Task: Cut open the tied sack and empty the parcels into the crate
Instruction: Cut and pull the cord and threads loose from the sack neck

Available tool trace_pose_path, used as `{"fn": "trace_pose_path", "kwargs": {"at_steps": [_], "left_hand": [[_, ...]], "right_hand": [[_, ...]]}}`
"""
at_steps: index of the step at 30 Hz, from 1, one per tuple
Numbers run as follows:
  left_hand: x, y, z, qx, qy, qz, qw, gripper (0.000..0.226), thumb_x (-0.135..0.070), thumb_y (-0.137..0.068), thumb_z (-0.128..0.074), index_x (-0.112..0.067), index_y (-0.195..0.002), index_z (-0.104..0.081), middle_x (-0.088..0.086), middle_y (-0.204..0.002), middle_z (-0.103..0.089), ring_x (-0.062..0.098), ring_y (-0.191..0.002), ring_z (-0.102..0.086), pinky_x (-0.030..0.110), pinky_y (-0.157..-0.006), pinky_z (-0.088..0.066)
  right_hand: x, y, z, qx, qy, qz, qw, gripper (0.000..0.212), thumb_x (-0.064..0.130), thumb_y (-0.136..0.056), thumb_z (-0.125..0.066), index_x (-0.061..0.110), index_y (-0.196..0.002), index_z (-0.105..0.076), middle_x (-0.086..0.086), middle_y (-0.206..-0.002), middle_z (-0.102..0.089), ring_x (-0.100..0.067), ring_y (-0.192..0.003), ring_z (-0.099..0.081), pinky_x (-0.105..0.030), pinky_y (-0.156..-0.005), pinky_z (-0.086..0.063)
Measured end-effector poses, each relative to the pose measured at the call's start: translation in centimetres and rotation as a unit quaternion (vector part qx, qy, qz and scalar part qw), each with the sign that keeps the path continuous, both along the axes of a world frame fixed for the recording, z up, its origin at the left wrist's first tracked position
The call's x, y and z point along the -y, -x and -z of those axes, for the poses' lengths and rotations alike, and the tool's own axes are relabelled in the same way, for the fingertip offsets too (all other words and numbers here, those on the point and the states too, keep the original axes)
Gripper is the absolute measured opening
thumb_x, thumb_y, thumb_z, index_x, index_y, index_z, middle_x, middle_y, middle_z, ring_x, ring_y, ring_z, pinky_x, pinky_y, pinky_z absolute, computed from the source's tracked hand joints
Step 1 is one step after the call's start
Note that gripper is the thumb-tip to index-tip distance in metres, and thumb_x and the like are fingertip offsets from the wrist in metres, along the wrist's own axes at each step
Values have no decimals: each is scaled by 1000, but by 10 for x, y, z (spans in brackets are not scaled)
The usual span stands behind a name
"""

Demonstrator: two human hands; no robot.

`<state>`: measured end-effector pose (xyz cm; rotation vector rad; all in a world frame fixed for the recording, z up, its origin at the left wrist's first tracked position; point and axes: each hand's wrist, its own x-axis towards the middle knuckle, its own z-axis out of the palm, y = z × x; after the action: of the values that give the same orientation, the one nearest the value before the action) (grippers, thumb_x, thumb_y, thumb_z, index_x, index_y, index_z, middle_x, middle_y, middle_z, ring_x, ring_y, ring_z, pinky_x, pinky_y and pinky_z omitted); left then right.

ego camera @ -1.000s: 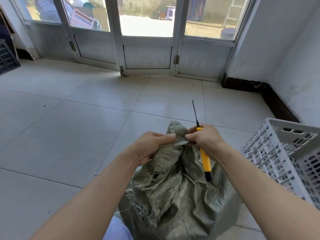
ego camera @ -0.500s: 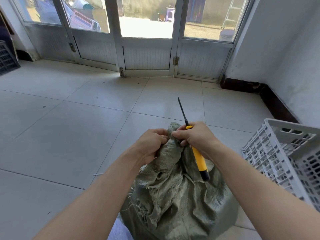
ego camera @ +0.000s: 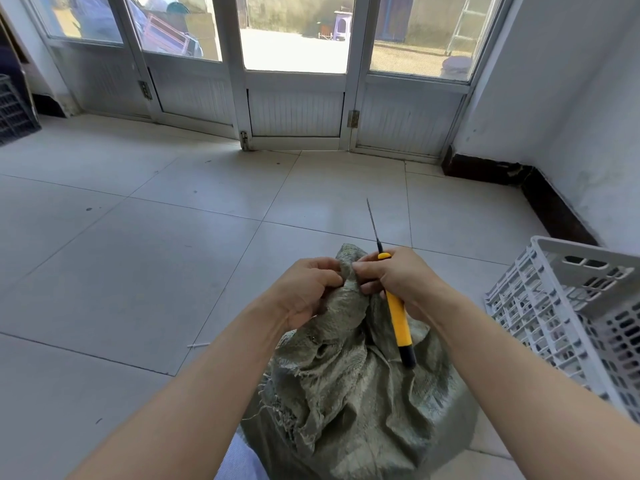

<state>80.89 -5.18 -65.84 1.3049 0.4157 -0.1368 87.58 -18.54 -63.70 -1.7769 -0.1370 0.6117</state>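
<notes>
- Left hand [ego camera: 308,289] pinches the bunched neck of the sack [ego camera: 346,393], fingers curled into the weave.
- Right hand [ego camera: 394,282] grips the yellow-handled knife [ego camera: 400,323], blade pointing up and away; its fingertips also bear on the neck.
- Sack stands between the forearms, neck gathered, no parcels visible; the tie is hidden by fingers.
- Judgement: early stage. Opening unfinished, emptying all left.
- White crate [ego camera: 561,306] sits near the sack's right.
- Pale tiled floor [ego camera: 173,254]; glazed doors [ego camera: 294,109] ahead.
</notes>
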Motion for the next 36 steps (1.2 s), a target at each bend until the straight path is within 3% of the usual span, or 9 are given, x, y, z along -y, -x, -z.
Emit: {"fn": "trace_pose_path", "kwargs": {"at_steps": [3,6,8,14,19,24,28,31,36], "left_hand": [[1,2,0,18,25,10,999,25,8,-83,-60,-4,-105,-62,19,-92,-64,26,-79,-61,32,-67,-47],[8,2,-3,30,-14,12,999,34,13,-78,-65,-3,-107,-58,12,-77,-64,10,-52,-62,16,-44,-44],[10,1,-5,27,-30,12,999,36,15,-77,-64,-3,-107,-57,7,-70,-60,8,-47,-57,15,-40,-41],[8,-3,1,3,-19,-18,1000,20,10,-83,-61,-9,-88,-54,8,-76,-57,13,-56,-51,24,-51,-44],[13,-3,2,4,-80,5,997,24,0,-76,-75,-9,-88,-56,3,-75,-58,7,-51,-55,18,-44,-41],[12,-4,5,-7,-115,16,993,16,-1,-79,-71,-11,-74,-60,0,-62,-54,10,-51,-46,19,-44,-38],[13,-4,6,-2,-136,-1,991,19,-4,-84,-65,-14,-68,-59,-4,-54,-51,9,-46,-43,20,-44,-35],[15,-5,8,-4,-162,-2,987,19,-6,-85,-63,-15,-69,-57,-2,-57,-50,11,-49,-43,22,-47,-35],[8,-4,7,13,-88,-7,996,21,3,-87,-60,-14,-76,-53,6,-70,-52,13,-52,-45,20,-41,-37]], "right_hand": [[-1,3,-5,-10,6,-18,1000,22,24,-79,-76,5,-79,-65,-2,-62,-65,-10,-49,-60,-17,-41,-43],[-4,3,-2,-22,-3,9,1000,17,1,-76,-74,4,-83,-60,-12,-71,-62,-19,-59,-61,-24,-49,-49],[-3,0,0,-25,8,51,998,20,-9,-79,-64,9,-79,-55,-11,-70,-54,-19,-56,-53,-23,-44,-44],[8,-5,-1,-97,-7,66,993,21,-8,-85,-56,13,-85,-55,-9,-78,-55,-16,-56,-51,-24,-40,-36],[11,-5,0,-106,-3,49,993,22,-13,-82,-53,9,-85,-53,-9,-66,-52,-12,-38,-48,-26,-43,-33],[14,-3,-2,-108,6,36,993,22,-13,-83,-50,8,-83,-54,-9,-66,-53,-14,-38,-52,-24,-40,-33],[14,-2,-5,-92,12,-7,996,12,1,-83,-65,9,-76,-60,-7,-69,-61,-15,-52,-58,-20,-38,-36],[12,-3,-4,-61,34,-13,997,22,-6,-77,-70,10,-80,-55,-8,-65,-60,-17,-53,-58,-20,-39,-40],[13,-10,0,-98,30,7,995,27,-14,-81,-59,12,-83,-48,-9,-63,-58,-16,-50,-62,-20,-38,-37]]}}
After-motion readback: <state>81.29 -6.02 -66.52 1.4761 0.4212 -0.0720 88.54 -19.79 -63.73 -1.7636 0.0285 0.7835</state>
